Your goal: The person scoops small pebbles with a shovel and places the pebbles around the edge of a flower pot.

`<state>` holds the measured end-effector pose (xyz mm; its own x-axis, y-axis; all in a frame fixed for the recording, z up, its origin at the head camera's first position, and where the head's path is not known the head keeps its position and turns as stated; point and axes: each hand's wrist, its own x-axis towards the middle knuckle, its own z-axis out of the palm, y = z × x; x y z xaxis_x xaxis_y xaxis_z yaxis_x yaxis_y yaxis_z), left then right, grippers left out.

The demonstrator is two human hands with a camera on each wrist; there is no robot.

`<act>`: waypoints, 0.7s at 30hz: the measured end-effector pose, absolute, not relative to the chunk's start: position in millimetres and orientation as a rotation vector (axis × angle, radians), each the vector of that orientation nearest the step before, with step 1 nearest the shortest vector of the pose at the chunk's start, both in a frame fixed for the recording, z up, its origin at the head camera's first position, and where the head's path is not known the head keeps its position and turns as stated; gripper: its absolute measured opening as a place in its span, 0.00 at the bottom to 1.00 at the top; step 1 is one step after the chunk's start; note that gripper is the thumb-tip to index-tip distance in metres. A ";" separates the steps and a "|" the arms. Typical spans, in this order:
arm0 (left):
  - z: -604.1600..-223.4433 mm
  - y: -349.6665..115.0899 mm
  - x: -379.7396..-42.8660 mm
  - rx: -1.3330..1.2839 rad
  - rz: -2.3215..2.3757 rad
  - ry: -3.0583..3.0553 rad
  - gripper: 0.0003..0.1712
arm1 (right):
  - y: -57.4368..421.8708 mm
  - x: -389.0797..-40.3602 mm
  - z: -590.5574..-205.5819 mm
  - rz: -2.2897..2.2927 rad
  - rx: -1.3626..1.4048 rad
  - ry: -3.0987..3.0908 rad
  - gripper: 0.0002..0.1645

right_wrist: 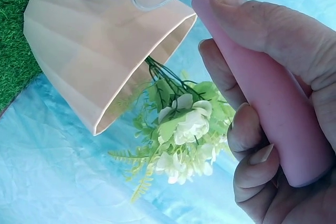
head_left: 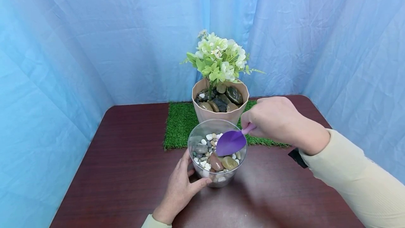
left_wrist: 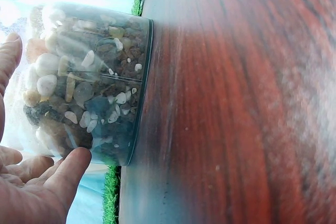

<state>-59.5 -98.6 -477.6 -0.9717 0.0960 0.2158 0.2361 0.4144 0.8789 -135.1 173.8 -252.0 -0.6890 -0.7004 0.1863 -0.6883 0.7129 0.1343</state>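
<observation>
A clear plastic pot [head_left: 193,140] with pebbles and larger polished stones [head_left: 230,163] inside stands on the table. My left hand [head_left: 178,185] holds its near left side, thumb at the front and fingers along the wall. In the left wrist view, layers of stones show through the pot's wall [left_wrist: 79,77], with fingertips [left_wrist: 79,161] against it. My right hand [head_left: 273,119] grips the pink handle [right_wrist: 262,87] of a small hand trowel, whose purple blade [head_left: 230,143] slants down inside the pot's rim, over the stones.
Close behind the clear pot, a beige planter [head_left: 218,116] with stones and white artificial flowers [head_left: 221,50] stands on a green turf mat [head_left: 178,129]. The table [head_left: 126,164] is dark red wood. Blue curtains [head_left: 142,38] hang along the back and sides.
</observation>
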 end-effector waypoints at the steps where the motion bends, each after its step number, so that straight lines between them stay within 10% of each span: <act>1: -477.7 -98.7 -59.4 -0.298 -1.605 -2.529 0.67 | 172.8 -134.8 -251.9 -0.087 1.112 -2.686 0.23; 21: -479.3 -99.1 -59.8 -0.305 -1.598 -2.527 0.67 | 165.7 -139.1 -249.7 -0.133 1.167 -2.678 0.28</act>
